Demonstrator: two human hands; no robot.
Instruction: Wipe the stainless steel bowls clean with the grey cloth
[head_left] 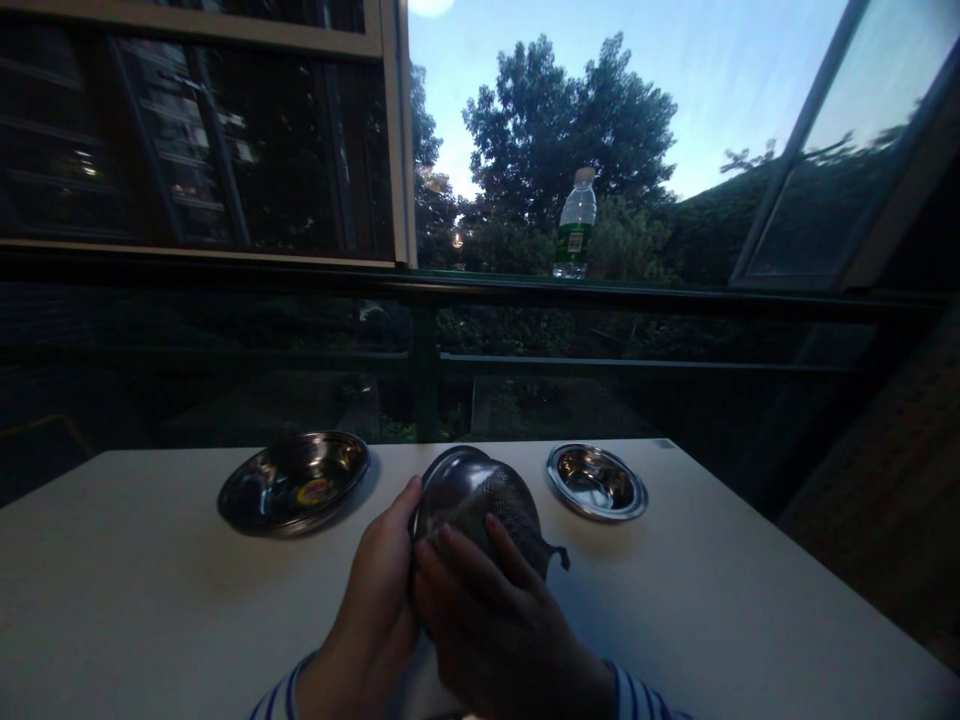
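Note:
Low at the middle of the head view, my left hand [375,590] grips a shiny metal bowl [459,482] by its left side, thumb along the rim. The bowl is tilted, its rounded outside facing up toward me, held above the table. Across its right side lies a dark piece with a dotted texture, which looks like a cloth [517,505]; a small curled tip sticks out at its right. My right hand [502,610] presses this cloth against the bowl with bent fingers. Dim light blurs where the cloth ends and the bowl begins.
On the white table [712,580], a larger metal bowl [262,485] with a yellow-red sticker stands left, and a smaller metal bowl [598,482] right. Behind the table runs a dark railing [300,278]. A plastic bottle [575,228] with a green label stands on the ledge.

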